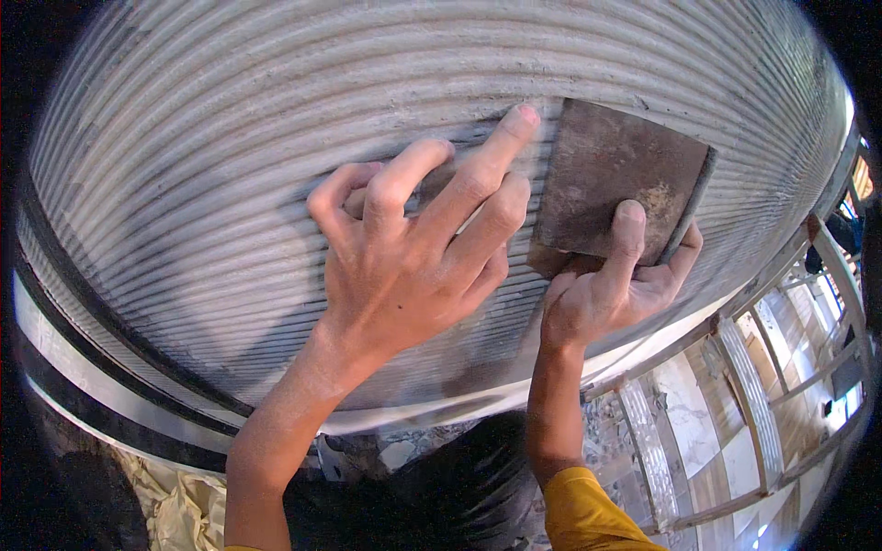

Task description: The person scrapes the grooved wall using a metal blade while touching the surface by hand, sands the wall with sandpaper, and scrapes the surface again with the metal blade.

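My right hand (606, 294) grips a folded, dark brown sheet of sandpaper (616, 174), worn and dusty, with the thumb on its front face and the fingers behind it. The sheet is held up in front of a grey-white ribbed wall (441, 55) that curves around me. My left hand (413, 230) is just left of the sandpaper, its back toward me. Its fingers are bent and spread over the ribs, and the index and middle fingers reach toward the sheet. A dark patch shows between the left fingers; I cannot tell whether it is shadow or an object. Pale dust coats both hands.
A metal ladder or scaffold frame (744, 404) stands at the lower right, above a tiled floor (689, 413). Rubble (606, 432) lies below the wall. Black and white bands (119, 404) edge the wall at left, with crumpled yellowish sheeting (184, 496) beneath.
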The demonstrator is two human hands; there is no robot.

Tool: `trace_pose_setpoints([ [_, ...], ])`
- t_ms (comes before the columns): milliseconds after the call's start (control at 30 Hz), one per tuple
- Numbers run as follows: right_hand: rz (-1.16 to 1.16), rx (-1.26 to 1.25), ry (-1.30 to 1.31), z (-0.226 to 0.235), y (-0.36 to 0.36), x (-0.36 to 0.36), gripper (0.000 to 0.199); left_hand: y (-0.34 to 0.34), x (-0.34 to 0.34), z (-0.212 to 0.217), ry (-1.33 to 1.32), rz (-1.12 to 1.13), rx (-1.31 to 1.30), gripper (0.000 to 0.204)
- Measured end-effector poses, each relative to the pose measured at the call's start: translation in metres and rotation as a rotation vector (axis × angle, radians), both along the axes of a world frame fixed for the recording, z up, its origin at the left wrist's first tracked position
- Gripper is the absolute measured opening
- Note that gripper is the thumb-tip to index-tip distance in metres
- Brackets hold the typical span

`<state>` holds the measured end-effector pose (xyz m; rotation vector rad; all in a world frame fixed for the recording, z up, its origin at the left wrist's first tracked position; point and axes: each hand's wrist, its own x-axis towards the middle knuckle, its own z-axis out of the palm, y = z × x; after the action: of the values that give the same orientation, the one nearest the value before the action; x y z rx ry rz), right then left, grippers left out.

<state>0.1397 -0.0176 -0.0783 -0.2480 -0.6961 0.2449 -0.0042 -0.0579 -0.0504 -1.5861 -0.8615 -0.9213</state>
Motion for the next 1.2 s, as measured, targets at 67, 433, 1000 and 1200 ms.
trace_pose_setpoints([
  [67,-0.036,-0.041,-0.061,-0.002,0.0022,-0.0015,0.035,-0.0002,0.0003,-0.0002,0.004,0.002,0.004,0.032],
  [433,0.014,-0.09,-0.075,-0.0014,-0.0068,0.0,0.04,0.0004,0.0021,-0.0009,0.016,0.024,0.003,0.037],
  [1000,0.034,-0.009,-0.028,-0.0062,-0.0022,-0.0018,0.041,-0.0011,0.0006,-0.0005,0.008,0.01,-0.004,0.033],
  [1200,0.035,-0.026,-0.099,-0.0044,-0.0039,-0.0026,0.042,0.0005,0.001,-0.0009,0.003,-0.004,0.024,0.035],
])
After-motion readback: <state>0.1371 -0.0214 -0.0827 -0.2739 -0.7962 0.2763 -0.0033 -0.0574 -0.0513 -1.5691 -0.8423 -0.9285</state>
